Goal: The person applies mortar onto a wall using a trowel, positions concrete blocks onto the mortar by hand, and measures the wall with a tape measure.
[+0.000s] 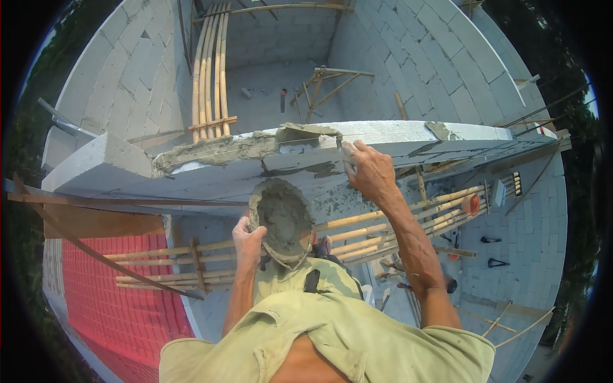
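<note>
My left hand (pixel 248 240) grips the rim of a bucket (pixel 252 210) holding wet grey mortar (pixel 281 220), below the wall edge at the middle. My right hand (pixel 369 171) is closed on a trowel handle at the top course of the white block wall (pixel 424 147). The trowel blade (pixel 306 134), coated with mortar, lies along the wall's top. Uneven mortar (pixel 214 153) covers the top to its left, with a thin line stretched along it.
Bamboo poles (pixel 402 226) form a platform below me, with an orange container (pixel 470 204) at right. More bamboo poles (pixel 211 70) lie beyond the wall over a room with a wooden stand (pixel 332 76). A red roof (pixel 121 306) is low at left; block walls (pixel 434 45) surround the drop.
</note>
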`<action>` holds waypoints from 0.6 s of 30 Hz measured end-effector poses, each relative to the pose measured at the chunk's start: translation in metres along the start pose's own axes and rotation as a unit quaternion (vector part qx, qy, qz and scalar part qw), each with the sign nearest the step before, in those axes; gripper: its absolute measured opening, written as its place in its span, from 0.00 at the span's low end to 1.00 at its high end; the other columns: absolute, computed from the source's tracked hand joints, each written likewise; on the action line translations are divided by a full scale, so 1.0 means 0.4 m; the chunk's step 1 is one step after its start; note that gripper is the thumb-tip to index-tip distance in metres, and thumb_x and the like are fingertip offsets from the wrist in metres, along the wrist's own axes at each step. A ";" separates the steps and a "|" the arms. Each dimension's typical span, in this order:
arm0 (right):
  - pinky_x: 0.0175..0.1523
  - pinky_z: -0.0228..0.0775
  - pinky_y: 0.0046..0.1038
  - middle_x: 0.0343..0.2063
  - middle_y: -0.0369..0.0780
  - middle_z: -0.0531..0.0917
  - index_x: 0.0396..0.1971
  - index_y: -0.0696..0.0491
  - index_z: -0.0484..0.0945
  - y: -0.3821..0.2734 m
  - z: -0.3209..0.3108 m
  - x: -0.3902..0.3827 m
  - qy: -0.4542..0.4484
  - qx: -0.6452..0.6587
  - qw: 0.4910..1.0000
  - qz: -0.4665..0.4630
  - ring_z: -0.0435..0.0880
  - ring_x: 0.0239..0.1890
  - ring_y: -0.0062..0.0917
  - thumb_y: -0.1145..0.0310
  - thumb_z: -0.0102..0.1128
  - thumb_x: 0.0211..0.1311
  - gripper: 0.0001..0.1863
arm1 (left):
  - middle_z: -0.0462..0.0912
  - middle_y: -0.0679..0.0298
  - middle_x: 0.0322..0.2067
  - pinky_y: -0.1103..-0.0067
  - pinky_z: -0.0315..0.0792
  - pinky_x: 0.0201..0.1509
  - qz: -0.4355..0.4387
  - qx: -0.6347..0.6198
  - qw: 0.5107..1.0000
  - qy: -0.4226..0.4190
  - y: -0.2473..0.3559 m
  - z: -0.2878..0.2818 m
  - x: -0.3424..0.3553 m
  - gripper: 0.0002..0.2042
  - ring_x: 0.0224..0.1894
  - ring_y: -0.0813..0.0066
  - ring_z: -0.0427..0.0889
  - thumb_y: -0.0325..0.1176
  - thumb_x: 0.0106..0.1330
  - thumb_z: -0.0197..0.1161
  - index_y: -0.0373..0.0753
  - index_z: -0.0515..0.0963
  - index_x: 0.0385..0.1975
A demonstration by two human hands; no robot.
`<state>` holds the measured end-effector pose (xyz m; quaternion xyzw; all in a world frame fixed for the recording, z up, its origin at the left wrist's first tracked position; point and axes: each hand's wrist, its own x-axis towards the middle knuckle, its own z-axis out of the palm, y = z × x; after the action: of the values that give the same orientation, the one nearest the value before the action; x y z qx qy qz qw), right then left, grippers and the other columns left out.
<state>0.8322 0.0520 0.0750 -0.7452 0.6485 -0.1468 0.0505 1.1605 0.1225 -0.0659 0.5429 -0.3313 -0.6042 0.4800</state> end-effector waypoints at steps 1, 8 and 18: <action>0.41 0.77 0.33 0.37 0.44 0.86 0.54 0.56 0.81 -0.019 -0.011 -0.002 0.031 0.044 0.999 0.005 0.85 0.33 0.36 0.58 0.62 0.67 0.22 | 0.79 0.73 0.29 0.84 0.67 0.33 0.000 -0.001 1.000 -0.002 -0.011 -0.021 0.008 0.09 0.28 0.87 0.72 0.17 0.54 0.62 0.36 0.78 0.34; 0.41 0.76 0.41 0.30 0.48 0.82 0.45 0.62 0.76 -0.151 -0.107 0.006 -0.238 0.301 0.896 0.222 0.85 0.30 0.37 0.57 0.54 0.73 0.20 | 0.76 0.74 0.26 0.84 0.65 0.30 -0.012 0.035 0.999 0.035 -0.013 -0.083 0.026 0.07 0.26 0.88 0.69 0.17 0.53 0.63 0.38 0.75 0.28; 0.15 0.71 0.24 0.23 0.35 0.75 0.45 0.54 0.73 -0.088 -0.118 -0.076 -0.148 0.549 0.727 0.385 0.77 0.16 0.20 0.53 0.50 0.75 0.18 | 0.76 0.74 0.26 0.84 0.65 0.31 -0.025 0.050 0.998 0.035 -0.019 -0.114 0.027 0.07 0.26 0.87 0.69 0.18 0.52 0.63 0.38 0.76 0.28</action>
<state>0.8488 0.0926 0.1246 -0.2857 0.6704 -0.3331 0.5983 1.2037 0.1202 -0.0851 0.5949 -0.3305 -0.5797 0.4481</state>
